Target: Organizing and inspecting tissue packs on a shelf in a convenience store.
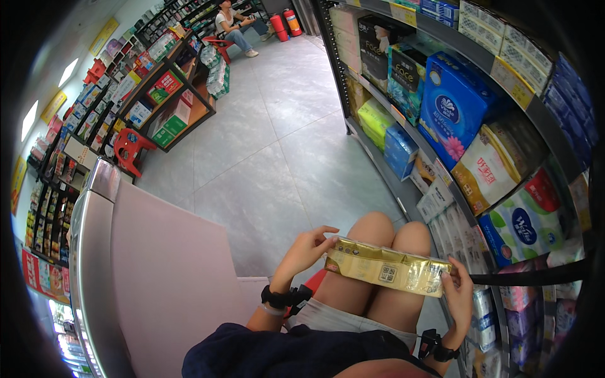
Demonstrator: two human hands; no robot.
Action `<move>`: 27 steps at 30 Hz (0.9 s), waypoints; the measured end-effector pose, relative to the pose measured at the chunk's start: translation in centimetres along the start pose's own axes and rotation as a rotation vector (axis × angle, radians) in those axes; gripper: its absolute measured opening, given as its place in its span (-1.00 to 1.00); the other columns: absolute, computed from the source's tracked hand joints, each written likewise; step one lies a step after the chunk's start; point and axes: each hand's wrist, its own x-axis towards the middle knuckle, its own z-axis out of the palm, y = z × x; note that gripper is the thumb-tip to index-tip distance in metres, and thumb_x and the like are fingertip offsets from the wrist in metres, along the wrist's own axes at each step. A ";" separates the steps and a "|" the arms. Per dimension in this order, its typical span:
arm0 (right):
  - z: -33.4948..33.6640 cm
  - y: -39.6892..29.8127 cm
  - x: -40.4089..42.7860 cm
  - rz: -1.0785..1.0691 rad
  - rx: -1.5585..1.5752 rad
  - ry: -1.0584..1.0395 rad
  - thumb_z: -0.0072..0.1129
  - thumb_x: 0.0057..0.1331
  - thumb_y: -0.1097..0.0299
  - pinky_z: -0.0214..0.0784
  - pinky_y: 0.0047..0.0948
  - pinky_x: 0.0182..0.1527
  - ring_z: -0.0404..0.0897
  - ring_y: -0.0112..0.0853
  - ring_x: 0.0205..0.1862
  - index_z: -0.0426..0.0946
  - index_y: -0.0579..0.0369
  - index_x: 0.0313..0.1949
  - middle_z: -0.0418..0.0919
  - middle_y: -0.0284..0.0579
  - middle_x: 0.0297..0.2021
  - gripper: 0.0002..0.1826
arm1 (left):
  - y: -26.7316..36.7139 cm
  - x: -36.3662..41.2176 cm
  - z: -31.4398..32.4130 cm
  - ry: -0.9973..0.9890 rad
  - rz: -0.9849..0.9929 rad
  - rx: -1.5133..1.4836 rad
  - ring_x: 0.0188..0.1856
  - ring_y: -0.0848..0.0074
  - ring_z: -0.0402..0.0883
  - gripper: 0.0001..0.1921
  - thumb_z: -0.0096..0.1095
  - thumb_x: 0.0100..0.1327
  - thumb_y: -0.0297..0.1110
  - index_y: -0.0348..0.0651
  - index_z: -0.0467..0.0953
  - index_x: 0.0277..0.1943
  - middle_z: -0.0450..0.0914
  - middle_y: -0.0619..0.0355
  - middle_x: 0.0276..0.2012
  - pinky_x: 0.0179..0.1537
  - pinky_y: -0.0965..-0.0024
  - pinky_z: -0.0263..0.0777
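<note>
A long gold plastic-wrapped pack of several tissue packets [390, 267] lies across the space just above my bare thighs, its length running left to right. My left hand [309, 250] grips its left end, thumb on the near face and fingers spread at the upper edge. At the other end my right hand [456, 283] holds the corner, with the thumb on the printed face. The wrapper is shiny and bears printed characters. Whether the pack rests on my legs cannot be told. Both wrists wear black straps with small devices.
Shelves of tissue packs, among them a blue Vinda pack [449, 108], rise close on my right. A pale counter side [170, 264] stands at my left. Ahead are a red plastic stool [130, 149], a display rack [189, 120], a seated person [234, 28] and fire extinguishers [292, 22].
</note>
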 end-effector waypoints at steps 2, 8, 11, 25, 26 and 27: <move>0.2 -0.1 -0.1 -0.111 0.090 0.052 0.04 0.30 0.45 0.40 -0.54 -0.17 0.49 -0.47 -0.19 0.29 0.26 0.17 0.48 -0.03 -0.12 -0.55 | 0.8 0.0 0.1 0.055 0.036 0.010 -0.44 0.65 0.52 -0.72 0.10 0.31 -0.40 -0.30 0.47 0.04 0.55 0.20 -0.51 -0.35 0.55 0.45; 1.2 -2.1 -0.5 -0.204 0.180 0.151 -0.04 0.33 0.50 0.37 -0.55 -0.10 0.47 -0.50 -0.14 0.29 0.27 0.14 0.47 -0.13 -0.13 -0.62 | 0.3 0.1 0.4 0.224 0.168 -0.272 -0.37 0.63 0.54 -0.72 0.02 0.35 -0.43 -0.27 0.44 0.08 0.54 0.19 -0.49 -0.28 0.53 0.48; 0.8 -1.7 -0.5 -0.319 0.287 0.131 -0.06 0.33 0.52 0.36 -0.57 -0.10 0.46 -0.52 -0.15 0.30 0.27 0.13 0.45 -0.23 -0.22 -0.63 | 0.4 0.0 0.2 0.336 0.331 -0.439 -0.27 0.57 0.59 -0.71 -0.03 0.37 -0.43 -0.26 0.40 0.11 0.59 0.07 -0.34 -0.19 0.48 0.50; 1.1 -0.7 0.4 -0.050 -0.120 0.086 0.04 0.31 0.41 0.36 -0.55 -0.33 0.46 -0.52 -0.31 0.37 0.19 0.09 0.50 -0.15 -0.28 -0.64 | 1.2 0.0 1.2 0.145 0.040 0.089 -0.44 0.52 0.54 -0.49 0.11 0.29 -0.33 -0.19 0.20 0.28 0.54 -0.05 -0.11 -0.42 0.45 0.45; 1.0 -0.9 0.5 -0.049 -0.119 0.086 0.04 0.31 0.41 0.36 -0.55 -0.33 0.46 -0.52 -0.31 0.37 0.19 0.09 0.50 -0.15 -0.28 -0.64 | 1.5 0.0 1.1 0.155 0.044 0.063 -0.45 0.52 0.54 -0.51 0.11 0.29 -0.34 -0.18 0.23 0.26 0.54 -0.04 -0.14 -0.42 0.45 0.45; 0.9 -1.2 0.5 -0.064 -0.039 0.088 0.02 0.32 0.43 0.36 -0.56 -0.28 0.46 -0.52 -0.28 0.35 0.19 0.09 0.51 -0.12 -0.25 -0.64 | 1.7 0.0 0.9 0.154 0.043 0.063 -0.45 0.52 0.54 -0.51 0.11 0.29 -0.34 -0.18 0.23 0.26 0.54 -0.04 -0.14 -0.42 0.45 0.45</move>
